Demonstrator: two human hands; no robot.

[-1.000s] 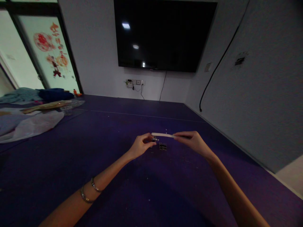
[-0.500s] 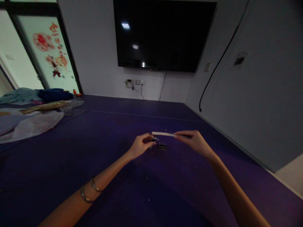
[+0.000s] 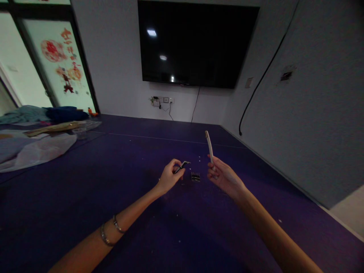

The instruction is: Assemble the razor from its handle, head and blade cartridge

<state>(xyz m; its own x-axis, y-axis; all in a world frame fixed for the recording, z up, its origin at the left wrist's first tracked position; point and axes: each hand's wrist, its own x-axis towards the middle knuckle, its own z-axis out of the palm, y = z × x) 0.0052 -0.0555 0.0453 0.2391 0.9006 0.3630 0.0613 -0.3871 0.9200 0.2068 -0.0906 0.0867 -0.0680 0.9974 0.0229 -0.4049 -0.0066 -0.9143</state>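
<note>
While the left hand (image 3: 168,177) pinches a small dark, silver-edged part (image 3: 183,165), detail too small to resolve, the right hand (image 3: 226,179) grips a white-handled brush (image 3: 209,146) near-upright, tan head uppermost, well apart from the part. Small dark block (image 3: 195,177) lies between the hands on the purple surface (image 3: 136,235).

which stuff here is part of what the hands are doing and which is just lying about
In the job:
white brush, held in the right hand
small dark piece, held in the left hand
likely the small dark block on the purple surface, near both hands

Apparently just lying about:
translucent plastic sheet
dark blue cloth
small orange item
</note>
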